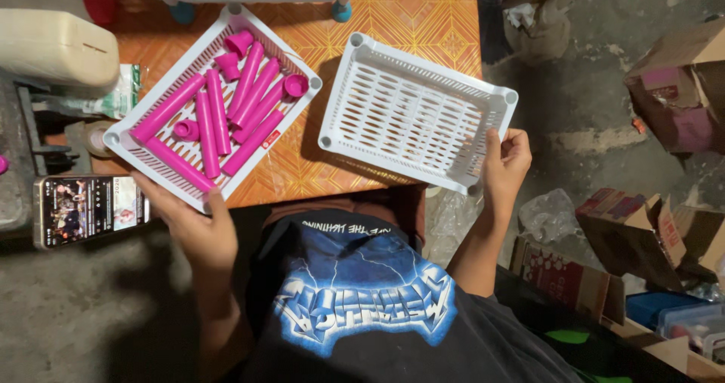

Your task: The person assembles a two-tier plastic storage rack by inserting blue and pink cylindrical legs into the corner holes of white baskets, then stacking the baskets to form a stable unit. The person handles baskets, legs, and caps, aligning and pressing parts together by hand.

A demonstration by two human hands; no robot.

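While the left hand (198, 228) clamps the near corner of a white tray (128, 137) of pink tubes (226, 107) at the worktop's (400, 13) near edge, its fingers hidden beneath, the right hand (504, 164) grips an empty white basket (415, 111) overhanging that edge; a phone (89, 209) lies left, partly cut off.

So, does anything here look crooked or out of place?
Both white slotted trays sit askew. The left hand holds the tray of pink tubes jutting past the orange table edge. The right hand grips the empty tray, tilted, its corner overhanging. Nothing looks spilled or broken.
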